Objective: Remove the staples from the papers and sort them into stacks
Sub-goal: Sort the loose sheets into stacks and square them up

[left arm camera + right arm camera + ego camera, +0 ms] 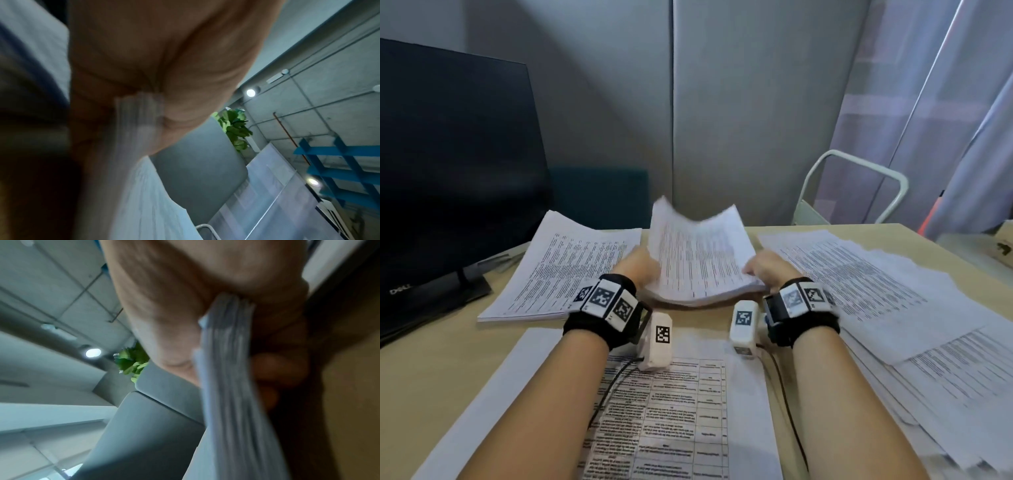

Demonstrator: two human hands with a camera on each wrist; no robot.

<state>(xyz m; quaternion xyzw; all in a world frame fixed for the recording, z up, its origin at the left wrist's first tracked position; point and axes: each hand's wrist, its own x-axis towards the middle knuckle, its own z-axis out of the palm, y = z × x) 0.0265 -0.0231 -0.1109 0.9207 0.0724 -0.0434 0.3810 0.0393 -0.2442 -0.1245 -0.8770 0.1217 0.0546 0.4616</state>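
Observation:
A thick bundle of printed papers (698,253) is lifted off the desk at the centre, its far edge curled up and blurred. My left hand (638,269) grips its left edge, and my right hand (763,270) grips its right edge. In the left wrist view the palm (164,56) closes over the sheet edges (139,113). The right wrist view has the thumb and fingers (277,366) clamped round the paper edges (228,361). No staple or staple remover shows.
A neat stack of papers (561,270) lies at the left, a loose spread pile (887,298) at the right, and a table-printed sheet (664,404) near me under my forearms. A dark monitor (448,178) stands at the left. A white chair frame (859,178) is behind the desk (431,377).

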